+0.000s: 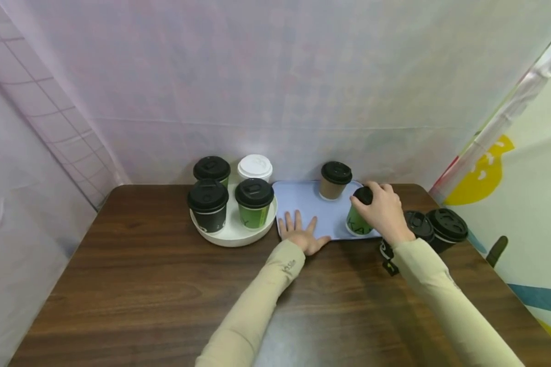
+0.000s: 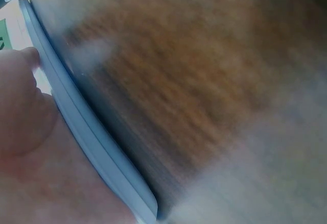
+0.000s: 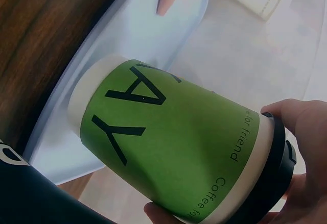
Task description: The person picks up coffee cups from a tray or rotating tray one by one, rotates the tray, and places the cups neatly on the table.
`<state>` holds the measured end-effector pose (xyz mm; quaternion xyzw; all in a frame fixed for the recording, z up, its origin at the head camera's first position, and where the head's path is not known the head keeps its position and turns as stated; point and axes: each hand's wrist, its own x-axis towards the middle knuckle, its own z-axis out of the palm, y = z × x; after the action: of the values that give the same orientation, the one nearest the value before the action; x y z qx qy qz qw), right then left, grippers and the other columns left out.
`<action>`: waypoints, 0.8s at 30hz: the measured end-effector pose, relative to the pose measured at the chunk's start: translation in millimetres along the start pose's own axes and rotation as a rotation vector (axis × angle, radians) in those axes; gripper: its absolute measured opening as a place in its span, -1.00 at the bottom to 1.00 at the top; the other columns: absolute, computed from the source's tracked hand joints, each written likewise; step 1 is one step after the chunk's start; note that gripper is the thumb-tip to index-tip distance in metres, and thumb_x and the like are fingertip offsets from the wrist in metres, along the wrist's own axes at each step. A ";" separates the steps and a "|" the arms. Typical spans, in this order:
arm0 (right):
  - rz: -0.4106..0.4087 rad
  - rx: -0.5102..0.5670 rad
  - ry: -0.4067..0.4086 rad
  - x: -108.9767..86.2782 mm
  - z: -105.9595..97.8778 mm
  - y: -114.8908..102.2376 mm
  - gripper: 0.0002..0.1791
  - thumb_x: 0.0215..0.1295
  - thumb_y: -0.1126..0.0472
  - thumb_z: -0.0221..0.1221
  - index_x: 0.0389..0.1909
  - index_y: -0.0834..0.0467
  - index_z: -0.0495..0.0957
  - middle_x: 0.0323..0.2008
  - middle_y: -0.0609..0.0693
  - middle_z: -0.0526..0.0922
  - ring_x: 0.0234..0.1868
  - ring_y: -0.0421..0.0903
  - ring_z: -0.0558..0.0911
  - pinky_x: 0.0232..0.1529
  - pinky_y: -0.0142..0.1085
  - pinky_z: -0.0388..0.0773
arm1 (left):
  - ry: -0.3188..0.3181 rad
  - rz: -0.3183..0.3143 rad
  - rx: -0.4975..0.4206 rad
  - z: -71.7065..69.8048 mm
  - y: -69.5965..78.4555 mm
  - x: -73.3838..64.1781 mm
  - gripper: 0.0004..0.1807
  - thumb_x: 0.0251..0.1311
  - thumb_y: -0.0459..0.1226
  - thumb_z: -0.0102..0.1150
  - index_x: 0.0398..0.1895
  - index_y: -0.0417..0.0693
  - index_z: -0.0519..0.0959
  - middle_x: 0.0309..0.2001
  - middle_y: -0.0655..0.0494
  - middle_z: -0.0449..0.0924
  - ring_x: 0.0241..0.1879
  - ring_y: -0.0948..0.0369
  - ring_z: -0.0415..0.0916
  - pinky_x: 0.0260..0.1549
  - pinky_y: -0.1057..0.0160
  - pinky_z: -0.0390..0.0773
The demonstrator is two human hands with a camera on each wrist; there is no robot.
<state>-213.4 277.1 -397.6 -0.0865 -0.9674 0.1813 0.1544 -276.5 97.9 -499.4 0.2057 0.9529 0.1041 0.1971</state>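
Observation:
A blue rectangular tray (image 1: 303, 196) lies at the back of the table. Near its front right corner stands a green paper coffee cup (image 3: 168, 137) with a black lid, and my right hand (image 1: 382, 213) grips it from above by the lid. In the right wrist view the cup's base meets the tray. My left hand (image 1: 301, 236) lies with fingers spread on the tray's front left part, over its rim. A brown cup (image 1: 332, 182) with a black lid stands at the back of the tray.
Left of the tray, a round white tray (image 1: 229, 239) bears several lidded cups, among them a black cup (image 1: 209, 219) and a green cup (image 1: 253, 214). Two more black-lidded cups (image 1: 447, 227) stand to the right, partly behind my right forearm. A curtain (image 1: 275, 92) hangs behind the table.

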 end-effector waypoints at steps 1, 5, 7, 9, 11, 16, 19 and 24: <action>0.000 0.001 -0.003 -1.3 -0.2 -0.5 -0.33 0.48 -0.06 0.15 0.40 0.31 0.41 0.31 0.57 0.39 0.24 0.59 0.43 0.19 0.41 0.43 | -0.005 0.002 0.001 1.0 -0.4 1.3 -0.11 0.35 0.52 -0.42 0.68 0.52 -0.17 0.71 -0.09 -0.49 0.68 -0.20 -0.58 0.63 -0.27 -0.45; -0.010 0.001 -0.009 -6.1 -1.1 -3.4 -0.33 0.48 -0.05 0.16 0.40 0.34 0.40 0.32 0.59 0.38 0.25 0.60 0.41 0.22 0.42 0.41 | -0.014 0.003 0.005 1.4 -1.1 2.5 -0.10 0.36 0.51 -0.43 0.69 0.49 -0.19 0.71 -0.10 -0.52 0.67 -0.22 -0.61 0.62 -0.28 -0.48; -0.016 0.000 -0.015 -8.6 -2.1 -4.9 -0.33 0.48 -0.03 0.17 0.40 0.35 0.40 0.31 0.58 0.38 0.25 0.60 0.42 0.22 0.41 0.41 | -0.019 0.004 0.003 1.5 -1.3 2.9 -0.10 0.37 0.50 -0.42 0.69 0.47 -0.20 0.70 -0.11 -0.54 0.67 -0.23 -0.62 0.61 -0.29 -0.49; -0.026 -0.003 -0.022 -11.0 -3.0 -6.1 -0.33 0.48 -0.02 0.18 0.40 0.35 0.40 0.31 0.58 0.39 0.26 0.59 0.43 0.24 0.42 0.40 | -0.020 0.005 0.001 1.7 -1.2 3.0 -0.10 0.38 0.49 -0.41 0.69 0.45 -0.19 0.70 -0.12 -0.54 0.66 -0.24 -0.63 0.61 -0.29 -0.50; -0.037 -0.005 -0.025 -12.8 -3.5 -6.6 -0.34 0.47 -0.01 0.20 0.39 0.35 0.41 0.30 0.58 0.40 0.26 0.59 0.43 0.25 0.42 0.40 | -0.025 0.006 0.002 1.5 -1.1 3.3 -0.10 0.39 0.49 -0.41 0.69 0.44 -0.21 0.70 -0.12 -0.56 0.66 -0.24 -0.64 0.61 -0.29 -0.52; -0.068 -0.019 -0.026 -18.1 -4.7 -7.4 -0.36 0.44 0.03 0.24 0.36 0.37 0.44 0.27 0.59 0.43 0.25 0.59 0.44 0.25 0.44 0.37 | -0.031 -0.001 0.002 1.0 -0.1 3.5 -0.09 0.37 0.50 -0.41 0.69 0.48 -0.22 0.70 -0.11 -0.57 0.66 -0.21 -0.65 0.61 -0.28 -0.52; -0.078 -0.029 -0.028 -21.6 -4.9 -7.6 -0.36 0.43 0.02 0.24 0.34 0.38 0.46 0.25 0.58 0.46 0.25 0.56 0.44 0.28 0.44 0.34 | -0.027 -0.006 0.001 1.3 0.2 4.2 -0.10 0.36 0.52 -0.41 0.68 0.50 -0.21 0.70 -0.09 -0.56 0.67 -0.20 -0.64 0.62 -0.27 -0.50; -0.093 -0.034 -0.025 -25.8 -5.2 -8.4 -0.38 0.42 0.03 0.26 0.31 0.39 0.48 0.23 0.56 0.49 0.26 0.53 0.44 0.32 0.45 0.29 | -0.028 -0.003 0.007 2.0 -0.6 5.5 -0.09 0.34 0.53 -0.43 0.68 0.52 -0.21 0.70 -0.09 -0.56 0.67 -0.21 -0.64 0.62 -0.28 -0.49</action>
<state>-188.5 265.4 -396.7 -0.0420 -0.9751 0.1587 0.1491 -280.5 99.9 -503.2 0.2061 0.9508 0.0975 0.2098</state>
